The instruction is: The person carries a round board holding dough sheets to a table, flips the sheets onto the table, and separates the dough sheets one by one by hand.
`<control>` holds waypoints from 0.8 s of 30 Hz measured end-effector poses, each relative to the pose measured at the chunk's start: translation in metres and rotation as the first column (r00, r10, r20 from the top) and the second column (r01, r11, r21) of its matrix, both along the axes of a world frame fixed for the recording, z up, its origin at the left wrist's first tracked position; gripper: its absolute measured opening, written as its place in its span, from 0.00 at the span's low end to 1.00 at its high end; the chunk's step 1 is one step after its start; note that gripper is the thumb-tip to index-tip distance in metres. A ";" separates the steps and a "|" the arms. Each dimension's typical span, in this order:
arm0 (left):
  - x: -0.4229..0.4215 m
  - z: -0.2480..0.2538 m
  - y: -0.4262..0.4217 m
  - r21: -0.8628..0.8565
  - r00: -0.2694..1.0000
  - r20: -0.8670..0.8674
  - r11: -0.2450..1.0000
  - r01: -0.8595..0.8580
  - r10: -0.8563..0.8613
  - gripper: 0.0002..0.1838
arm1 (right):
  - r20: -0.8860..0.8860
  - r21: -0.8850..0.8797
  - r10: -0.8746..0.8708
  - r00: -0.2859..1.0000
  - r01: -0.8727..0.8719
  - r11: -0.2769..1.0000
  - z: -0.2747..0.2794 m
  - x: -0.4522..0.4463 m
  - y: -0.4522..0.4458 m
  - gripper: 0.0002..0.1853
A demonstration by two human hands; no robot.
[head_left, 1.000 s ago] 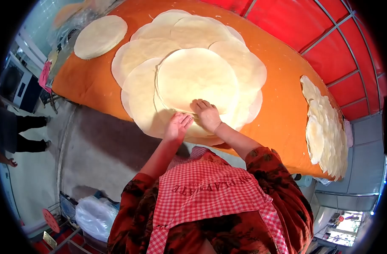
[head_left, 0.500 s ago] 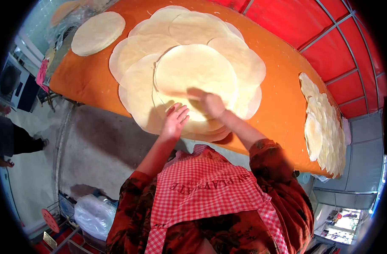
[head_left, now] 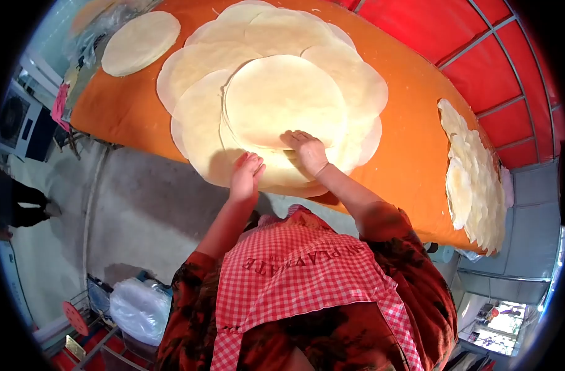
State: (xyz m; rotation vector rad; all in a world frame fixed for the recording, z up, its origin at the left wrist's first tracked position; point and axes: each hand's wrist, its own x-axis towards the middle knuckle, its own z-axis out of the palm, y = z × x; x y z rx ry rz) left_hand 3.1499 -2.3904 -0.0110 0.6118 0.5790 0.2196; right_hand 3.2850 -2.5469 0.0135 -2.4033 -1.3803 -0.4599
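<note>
A stack of thin, pale round dough sheets (head_left: 282, 99) lies in the middle of a wide ring of overlapping sheets (head_left: 196, 111) on the orange-covered table. My right hand (head_left: 308, 152) rests with its fingers outstretched on the near edge of the central stack. My left hand (head_left: 246, 176) is by the near-left part of the ring, its fingers loosely bent and holding nothing I can see. Whether its fingertips touch the dough I cannot tell.
Another round stack (head_left: 140, 43) sits at the table's far left. Many overlapping sheets (head_left: 474, 179) lie along the right end of the orange table cover (head_left: 412, 142). A person's legs (head_left: 29, 204) show at left, and a plastic-wrapped bundle (head_left: 140, 312) is at lower left.
My right hand, blurred and raised before, has come down flat onto the stack's near edge. My left hand has shifted slightly left, its fingers less spread. The person at left has moved.
</note>
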 end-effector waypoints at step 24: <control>0.010 -0.012 0.013 -0.105 0.995 0.072 0.992 -0.064 0.072 0.19 | -0.023 -0.103 -0.127 0.992 0.124 0.987 0.047 0.040 -0.002 0.22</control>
